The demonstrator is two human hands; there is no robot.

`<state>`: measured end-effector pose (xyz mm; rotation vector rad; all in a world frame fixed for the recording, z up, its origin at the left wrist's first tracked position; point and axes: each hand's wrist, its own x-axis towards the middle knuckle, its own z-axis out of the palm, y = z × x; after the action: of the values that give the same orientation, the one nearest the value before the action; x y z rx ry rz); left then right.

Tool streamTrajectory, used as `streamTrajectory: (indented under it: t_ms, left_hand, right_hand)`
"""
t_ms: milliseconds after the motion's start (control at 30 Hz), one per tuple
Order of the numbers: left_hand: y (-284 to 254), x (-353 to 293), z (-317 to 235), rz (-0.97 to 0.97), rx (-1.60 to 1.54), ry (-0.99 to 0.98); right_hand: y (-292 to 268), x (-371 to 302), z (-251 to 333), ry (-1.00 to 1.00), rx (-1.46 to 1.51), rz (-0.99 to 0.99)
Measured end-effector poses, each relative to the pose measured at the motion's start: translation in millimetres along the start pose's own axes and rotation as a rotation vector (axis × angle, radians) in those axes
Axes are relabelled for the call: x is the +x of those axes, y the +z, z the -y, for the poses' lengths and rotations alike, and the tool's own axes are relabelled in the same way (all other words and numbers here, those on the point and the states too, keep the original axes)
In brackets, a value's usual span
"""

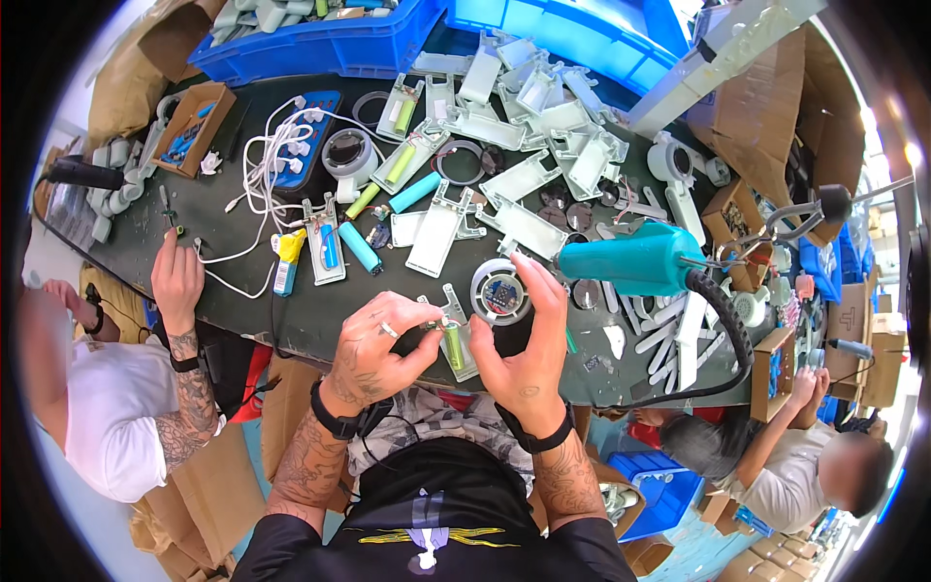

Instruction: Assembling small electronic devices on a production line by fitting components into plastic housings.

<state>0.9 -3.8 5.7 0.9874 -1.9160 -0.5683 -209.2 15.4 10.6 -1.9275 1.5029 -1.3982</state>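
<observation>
My right hand [529, 354] grips a white plastic housing between thumb and fingers. Its round head [502, 294] faces up with a dark circuit board inside. Below the head, the handle part of the same housing carries a green cylindrical battery cell [454, 346]. My left hand [376, 351] is closed in a pinch at the upper end of this cell, where thin wires seem to run. What exactly lies between those fingertips is too small to make out. Both hands are just above the near edge of the dark table.
A teal soldering iron [630, 260] hangs at the right with its black cable. White housings [441, 233] are heaped beyond my hands, among blue cells [361, 248]. A power strip [308, 145] with white cables lies left. Blue crates [320, 47] line the back. Co-workers sit on both sides.
</observation>
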Motion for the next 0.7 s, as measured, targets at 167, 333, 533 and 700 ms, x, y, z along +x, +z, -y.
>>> streamTrajectory:
  t_ms: [167,333,533,700]
  left_hand:
    - [-4,-1,0,-0.007,-0.018,0.013]
    - [-3,2,0,-0.035,-0.055,0.042]
    - [-5,0,-1,-0.005,-0.086,-0.004]
    - [-16,-12,-17,-0.006,-0.056,0.039]
  right_hand:
    - [3,-4,-5,-0.008,0.014,-0.001]
    - [1,-5,-3,0.021,0.03,0.013]
    - [-1,-1,0,-0.031,-0.049,0.009]
    - [-19,-21,16,-0.1,-0.057,-0.03]
